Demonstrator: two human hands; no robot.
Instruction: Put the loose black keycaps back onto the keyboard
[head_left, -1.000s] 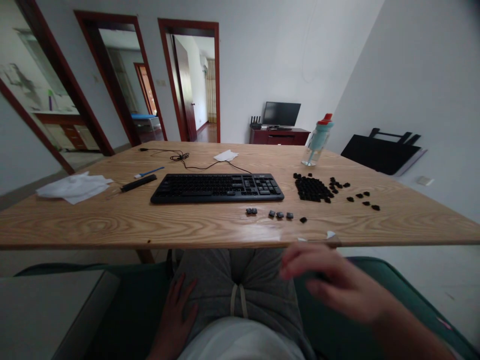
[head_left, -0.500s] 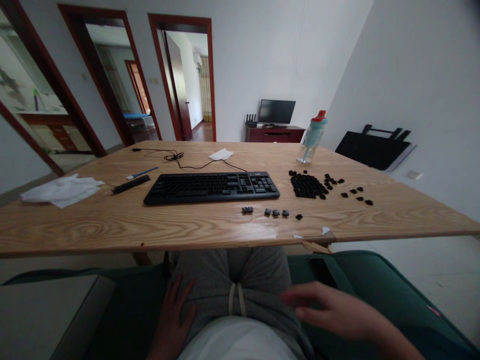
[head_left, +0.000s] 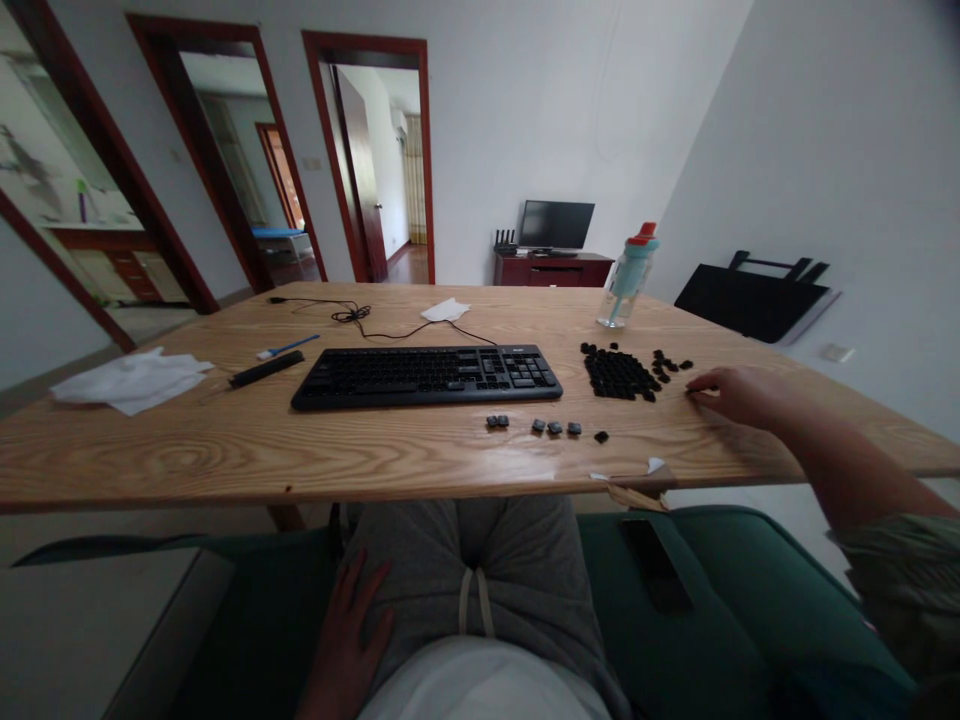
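My right hand (head_left: 731, 396) reaches onto the right part of the wooden table. Its fingertips pinch a small black keycap, mostly hidden by the fingers. Just left of it lies a dense patch of black keycaps (head_left: 621, 374), with a few loose ones around its edge. A black keyboard (head_left: 427, 378) rests in the middle of the table, some of its key places looking bare. In front of the keyboard several grey-looking keycaps (head_left: 555, 429) sit in a loose row. My left hand (head_left: 349, 630) lies on my thigh, fingers spread, holding nothing.
A water bottle (head_left: 628, 275) stands behind the keycaps. To the left are a crumpled white tissue (head_left: 135, 380), a black strip (head_left: 266, 369) and a blue brush (head_left: 292, 345). The keyboard cable (head_left: 352, 313) coils at the back. A phone (head_left: 656, 565) lies on the green seat.
My right hand has risen from beside my lap to the loose keycaps at the table's right and closed on one. The phone on the seat is now uncovered. My left hand stays put.
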